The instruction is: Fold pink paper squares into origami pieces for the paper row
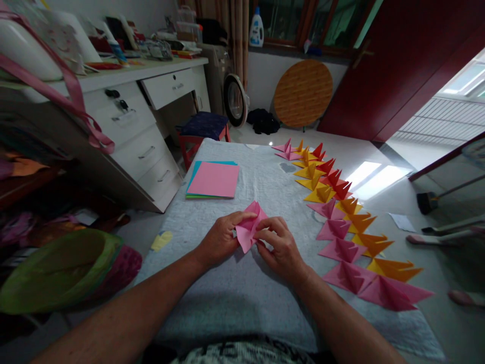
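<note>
A partly folded sheet of pink origami paper [247, 231] is held between my two hands over the cloth-covered table [227, 303]. My left hand [224, 233] pinches its left side, thumb on top and the other fingers underneath. From the right, my right hand [279, 243] grips the near right edge between thumb and fingertips. Beyond my left hand lies a stack of square paper [214, 179], pink on top, with blue and green edges showing. Rows of folded paper cranes in pink [343, 249], yellow [320, 193], orange [373, 244] and red [343, 189] stand along the table's right side.
A yellow scrap [161, 241] lies at the table's left edge. A green-lined bin [64, 273] stands to the left, below a white desk [125, 121]. A stool [202, 126] is behind the table's far left corner. A round wooden board [303, 93] leans by the wall.
</note>
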A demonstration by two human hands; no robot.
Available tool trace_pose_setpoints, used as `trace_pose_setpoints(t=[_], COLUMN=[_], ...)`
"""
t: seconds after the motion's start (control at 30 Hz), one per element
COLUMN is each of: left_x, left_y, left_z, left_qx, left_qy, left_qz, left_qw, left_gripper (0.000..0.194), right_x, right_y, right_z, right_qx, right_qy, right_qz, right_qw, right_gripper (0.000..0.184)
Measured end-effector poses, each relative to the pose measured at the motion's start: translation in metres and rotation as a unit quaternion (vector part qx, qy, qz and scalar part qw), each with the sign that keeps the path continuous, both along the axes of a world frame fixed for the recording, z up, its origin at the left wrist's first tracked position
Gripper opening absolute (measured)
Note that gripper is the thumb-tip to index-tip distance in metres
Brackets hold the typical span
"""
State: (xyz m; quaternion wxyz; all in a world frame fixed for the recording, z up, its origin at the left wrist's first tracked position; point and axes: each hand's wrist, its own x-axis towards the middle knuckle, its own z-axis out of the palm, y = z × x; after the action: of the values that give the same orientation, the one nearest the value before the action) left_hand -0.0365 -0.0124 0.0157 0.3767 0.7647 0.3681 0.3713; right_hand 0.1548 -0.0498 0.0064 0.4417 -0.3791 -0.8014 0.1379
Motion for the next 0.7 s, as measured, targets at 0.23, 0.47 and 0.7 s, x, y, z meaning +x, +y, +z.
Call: trace_pose_setpoints(t=[0.23,0.47,0.7], left_x=[-0.005,-0.005,-0.0052], left_y=[0.0035,0.0038,0.0024], left_z=[-0.0012,0.0021,0.0055], left_qx=[-0.008,0.002,0.033], left_qy=[-0.01,0.0,0.01], left_qz=[-0.003,-0.004,-0.027], left_qw=[1.0,1.0,0.999], left_gripper=[0.042,0.024,0.006], right_x=[0.0005,-0.0003,0.0004], right_y=[0.0003,-0.0008,0.0018], right_z=[0.0019,0.0058,0.0044], right_qx=[-0.002,-0.034,-0.053], right_qy=[-0.003,0.071,0.109], right_qz=[0.026,0.018,-0.04], right_qw=[1.0,0.997,0.992], right_gripper=[0.018,0.024,0.021])
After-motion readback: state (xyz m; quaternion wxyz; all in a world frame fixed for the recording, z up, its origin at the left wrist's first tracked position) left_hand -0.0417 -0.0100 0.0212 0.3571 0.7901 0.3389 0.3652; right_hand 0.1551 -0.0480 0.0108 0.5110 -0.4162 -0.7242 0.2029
